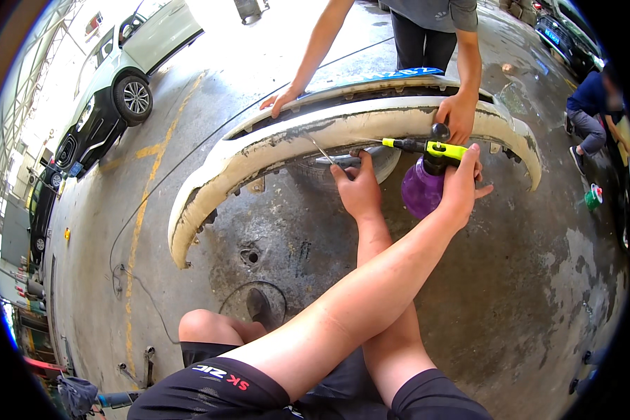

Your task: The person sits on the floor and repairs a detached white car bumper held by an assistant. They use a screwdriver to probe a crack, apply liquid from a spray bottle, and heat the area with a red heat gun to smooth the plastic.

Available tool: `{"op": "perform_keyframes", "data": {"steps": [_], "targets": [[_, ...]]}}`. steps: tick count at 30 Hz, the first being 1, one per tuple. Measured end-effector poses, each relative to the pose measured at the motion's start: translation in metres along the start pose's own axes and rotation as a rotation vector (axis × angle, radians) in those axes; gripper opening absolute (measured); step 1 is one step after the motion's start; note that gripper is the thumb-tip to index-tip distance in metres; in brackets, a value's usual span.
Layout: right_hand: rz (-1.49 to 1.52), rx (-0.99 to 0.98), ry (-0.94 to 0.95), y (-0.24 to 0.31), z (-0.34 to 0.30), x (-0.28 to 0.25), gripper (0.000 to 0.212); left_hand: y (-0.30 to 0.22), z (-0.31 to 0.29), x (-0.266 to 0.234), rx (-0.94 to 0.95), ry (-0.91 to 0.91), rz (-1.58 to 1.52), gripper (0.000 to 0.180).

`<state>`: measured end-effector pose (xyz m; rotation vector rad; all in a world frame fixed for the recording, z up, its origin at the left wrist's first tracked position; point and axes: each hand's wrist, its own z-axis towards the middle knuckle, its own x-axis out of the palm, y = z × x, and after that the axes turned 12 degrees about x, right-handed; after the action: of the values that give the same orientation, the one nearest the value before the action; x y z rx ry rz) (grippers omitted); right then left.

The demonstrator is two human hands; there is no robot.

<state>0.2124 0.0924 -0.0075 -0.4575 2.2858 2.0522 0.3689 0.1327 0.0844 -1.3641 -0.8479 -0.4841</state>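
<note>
A worn white car bumper with dark scraped patches curves across in front of me. My forearms are crossed, the left over the right. My left hand reaches to the right side, closed around the bright green and black head of a purple spray bottle. Its long thin nozzle points left along the bumper's lower edge. Just left of it, my right hand pinches a thin metal tool, whose tip is at the bumper's scraped edge; its exact kind is unclear.
A co-worker's hands rest on the bumper from the far side. A round grey object sits beneath it. A dark cable crosses the floor at left. A white car stands far left; another person crouches at right.
</note>
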Motion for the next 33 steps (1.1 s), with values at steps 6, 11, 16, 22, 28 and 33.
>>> {"op": "perform_keyframes", "data": {"steps": [6, 11, 16, 22, 28, 33], "targets": [[0.014, 0.015, 0.008, -0.0004, -0.0013, 0.0006, 0.063, -0.0011, -0.0009, -0.0016, -0.006, -0.009, 0.02, 0.038], [0.004, 0.01, -0.009, -0.005, 0.0012, 0.003, 0.063, 0.0003, -0.0019, -0.0021, -0.02, 0.001, 0.039, 0.038], [0.016, 0.018, -0.001, -0.0033, 0.0, 0.003, 0.063, 0.0005, -0.0016, -0.0043, -0.04, 0.008, 0.053, 0.039], [0.034, 0.022, 0.018, -0.0004, -0.003, 0.0011, 0.063, 0.0024, -0.0019, -0.0058, -0.035, 0.02, 0.056, 0.038], [0.031, 0.014, 0.014, -0.0008, -0.0042, 0.0035, 0.063, 0.0009, -0.0039, -0.0071, -0.045, -0.004, 0.045, 0.038], [0.047, 0.022, 0.031, -0.0015, -0.0039, 0.0011, 0.063, -0.0009, -0.0069, -0.007, -0.041, -0.002, 0.054, 0.038]]}}
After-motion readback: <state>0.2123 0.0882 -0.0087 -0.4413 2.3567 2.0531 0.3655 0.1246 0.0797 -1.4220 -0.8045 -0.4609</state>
